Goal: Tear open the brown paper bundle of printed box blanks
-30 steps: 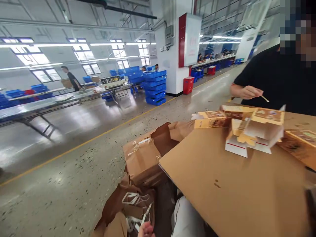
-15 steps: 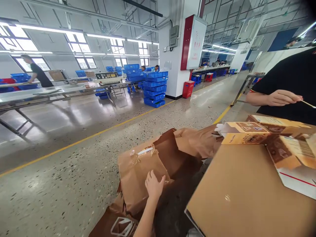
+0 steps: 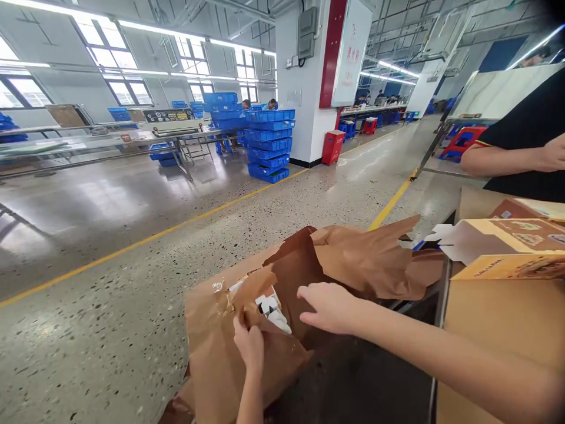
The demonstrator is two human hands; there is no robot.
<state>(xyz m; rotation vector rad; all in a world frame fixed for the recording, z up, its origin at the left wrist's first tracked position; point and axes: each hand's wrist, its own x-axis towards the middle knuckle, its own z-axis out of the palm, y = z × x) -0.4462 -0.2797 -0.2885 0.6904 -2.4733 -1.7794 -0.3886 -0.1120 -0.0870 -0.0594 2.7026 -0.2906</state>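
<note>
Brown paper (image 3: 212, 353): probably light, tearable. My left hand (image 3: 249, 346) pinches the flap (image 3: 259, 284), likely best hold; right hand (image 3: 325, 306) spread, empty, alongside.

Single head-worn view, facing forward, angled down

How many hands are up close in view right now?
3: the left hand, holding a brown paper flap; the right hand, open to its right; and a co-worker's hand, cut off at the picture's right edge. Others may be hidden.
</note>
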